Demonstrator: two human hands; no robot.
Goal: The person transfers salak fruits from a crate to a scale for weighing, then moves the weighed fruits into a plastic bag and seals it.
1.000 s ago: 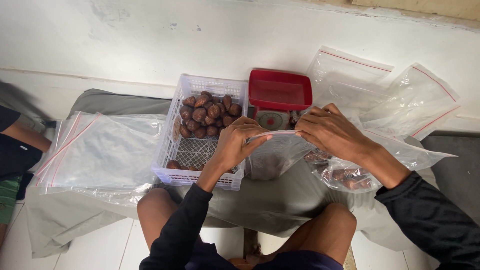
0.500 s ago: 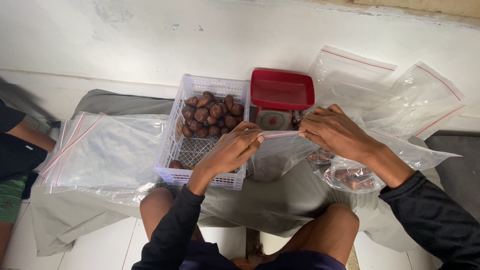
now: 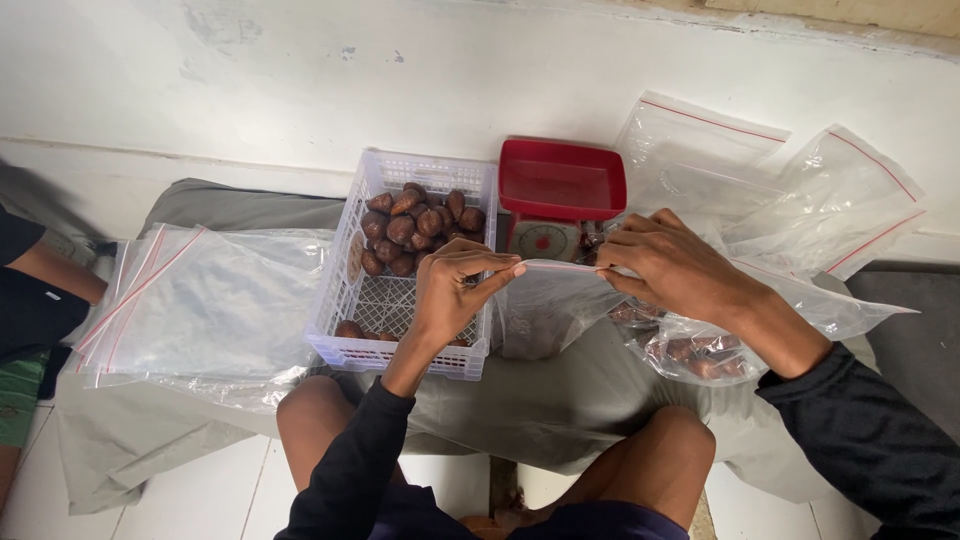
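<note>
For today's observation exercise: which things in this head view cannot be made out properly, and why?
- Scale dial: partly hidden by the right hand and clear bag.
- Filled bag contents: blurred by plastic folds.
- Basket near corner: covered by the left hand.
- Person at left: cut off by the frame edge.

Our left hand [image 3: 450, 290] hides part of the basket [image 3: 340, 290]. Our right hand [image 3: 670, 265] covers the scale's [image 3: 545, 240] right side. At the left frame edge, another person [image 3: 30, 300] is cut off.
</note>
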